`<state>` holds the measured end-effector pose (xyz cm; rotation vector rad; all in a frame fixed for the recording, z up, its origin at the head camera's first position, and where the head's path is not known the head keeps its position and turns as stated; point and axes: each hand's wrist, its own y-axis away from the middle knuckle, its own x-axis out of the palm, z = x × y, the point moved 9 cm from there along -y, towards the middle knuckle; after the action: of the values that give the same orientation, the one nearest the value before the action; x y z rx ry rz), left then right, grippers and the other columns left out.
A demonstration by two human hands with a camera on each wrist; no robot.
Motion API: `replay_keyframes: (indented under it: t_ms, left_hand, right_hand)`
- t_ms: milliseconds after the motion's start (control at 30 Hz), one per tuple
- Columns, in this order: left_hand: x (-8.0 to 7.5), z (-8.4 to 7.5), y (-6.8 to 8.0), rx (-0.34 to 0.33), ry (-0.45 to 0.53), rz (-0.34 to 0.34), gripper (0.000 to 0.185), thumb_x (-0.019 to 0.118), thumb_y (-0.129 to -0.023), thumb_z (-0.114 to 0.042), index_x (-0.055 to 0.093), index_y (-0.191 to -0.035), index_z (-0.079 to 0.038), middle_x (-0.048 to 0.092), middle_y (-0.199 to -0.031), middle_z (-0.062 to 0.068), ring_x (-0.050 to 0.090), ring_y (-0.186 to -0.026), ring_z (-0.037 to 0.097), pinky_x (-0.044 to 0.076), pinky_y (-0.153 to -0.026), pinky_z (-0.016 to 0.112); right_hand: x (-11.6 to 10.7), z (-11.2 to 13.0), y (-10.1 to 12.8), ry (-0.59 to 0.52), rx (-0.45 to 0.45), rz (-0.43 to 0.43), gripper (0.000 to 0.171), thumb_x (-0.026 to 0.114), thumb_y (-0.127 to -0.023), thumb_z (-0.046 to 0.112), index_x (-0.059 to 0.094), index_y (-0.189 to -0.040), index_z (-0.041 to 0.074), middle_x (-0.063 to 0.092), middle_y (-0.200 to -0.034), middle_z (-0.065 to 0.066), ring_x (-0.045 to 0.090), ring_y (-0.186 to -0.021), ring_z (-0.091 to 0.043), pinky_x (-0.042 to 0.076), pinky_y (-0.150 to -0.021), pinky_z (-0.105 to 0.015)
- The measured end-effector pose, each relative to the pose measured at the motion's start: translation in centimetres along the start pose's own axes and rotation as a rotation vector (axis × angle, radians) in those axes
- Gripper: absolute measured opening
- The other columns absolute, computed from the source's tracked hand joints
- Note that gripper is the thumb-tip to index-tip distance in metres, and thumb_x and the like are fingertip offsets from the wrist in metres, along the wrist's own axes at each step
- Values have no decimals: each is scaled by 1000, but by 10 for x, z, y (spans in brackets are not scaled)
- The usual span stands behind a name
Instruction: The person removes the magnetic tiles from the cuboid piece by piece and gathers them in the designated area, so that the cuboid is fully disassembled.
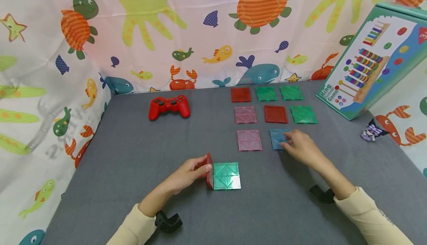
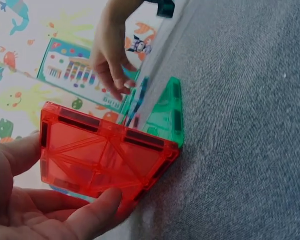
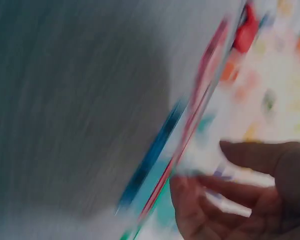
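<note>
My left hand [image 1: 188, 171] grips a red magnetic tile [image 2: 97, 150], thumb on one face and fingers on the other. The red tile stands upright along the left edge of a green magnetic tile [image 1: 227, 176] lying flat on the table. My right hand [image 1: 303, 146] hovers close over a blue magnetic tile [image 1: 277, 139], its fingertips overlapping the tile's right side in the head view. In the blurred right wrist view, its thumb [image 3: 249, 156] and fingers are apart with nothing between them. Left of the blue tile lies a pink tile [image 1: 249, 140].
More flat tiles lie behind: a pink tile [image 1: 245, 115], a red tile [image 1: 275, 114], a green tile [image 1: 303, 115] and a back row. A red game controller [image 1: 169, 107] sits back left. A game box [image 1: 370, 63] and a small figurine [image 1: 373, 131] stand at right.
</note>
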<state>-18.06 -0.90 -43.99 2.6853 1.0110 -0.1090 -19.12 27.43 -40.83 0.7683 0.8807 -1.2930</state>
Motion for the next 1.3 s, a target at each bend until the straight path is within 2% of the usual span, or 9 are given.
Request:
replay_keyframes:
  t_ms: [133, 233, 433, 567, 700, 867, 1033, 1100, 1300]
  left_hand:
    - [-4, -1, 1, -17, -30, -31, 48, 48, -96, -26, 45, -130, 7, 55, -125, 22, 53, -109, 19, 42, -95, 39]
    - [-4, -2, 2, -21, -21, -37, 42, 49, -95, -25, 53, -120, 8, 63, -106, 22, 59, -89, 12, 49, -82, 32]
    - [-3, 3, 1, -31, 68, -51, 33, 46, -95, -13, 52, -114, 13, 61, -102, 25, 61, -84, 12, 53, -77, 30]
    - [-4, 9, -2, -26, 169, -55, 32, 40, -94, -5, 48, -118, 14, 59, -109, 26, 62, -89, 14, 52, -81, 32]
    - [-7, 5, -7, 5, 249, -67, 34, 41, -94, -6, 46, -121, 13, 61, -108, 18, 62, -90, 13, 52, -80, 32]
    - [-10, -22, -12, 136, 397, -23, 40, 43, -96, -9, 38, -129, 13, 60, -113, 8, 63, -97, 14, 52, -81, 29]
    - [-14, -46, -17, 248, 514, -62, 43, 45, -95, -5, 34, -129, 19, 64, -110, 2, 64, -96, 13, 52, -80, 27]
    - [-17, -48, -20, 232, 544, -123, 43, 48, -94, -5, 36, -129, 19, 66, -105, 0, 66, -92, 12, 52, -79, 26]
    - [-24, -41, -23, 130, 562, -278, 47, 56, -91, -8, 41, -129, 16, 68, -96, -3, 67, -85, 10, 52, -76, 25]
  right_hand:
    - [42, 62, 15, -76, -183, 141, 30, 62, -87, 16, 65, -105, -8, 66, -86, -11, 52, -64, -7, 42, -53, -23]
    - [68, 92, 25, -121, -267, 244, 33, 61, -87, 17, 63, -110, -8, 59, -80, -3, 39, -60, -2, 34, -51, -18]
    - [84, 96, 31, -303, -209, 294, 39, 60, -88, 17, 58, -116, -10, 61, -89, -6, 50, -69, -4, 42, -58, -18]
    - [80, 83, 32, -498, -125, 241, 46, 61, -88, 15, 50, -127, -7, 65, -105, -20, 65, -83, -17, 50, -67, -21]
    - [66, 72, 31, -646, -58, 124, 54, 64, -85, 11, 43, -134, -1, 63, -109, -24, 66, -92, -25, 53, -73, -25]
    - [40, 59, 28, -858, 15, 30, 55, 60, -87, 4, 38, -138, 0, 59, -114, -28, 65, -91, -7, 51, -78, -22]
    - [17, 51, 29, -1031, 28, -14, 56, 58, -89, 7, 34, -139, -2, 65, -110, 3, 63, -91, 1, 50, -79, -19]
    - [9, 49, 29, -1081, 21, -30, 56, 58, -89, 6, 33, -139, -2, 65, -104, 15, 64, -91, -1, 50, -79, -20]
    - [-4, 38, 29, -1060, 50, -51, 54, 60, -88, 8, 38, -136, -2, 65, -104, 16, 62, -94, 2, 50, -79, -19]
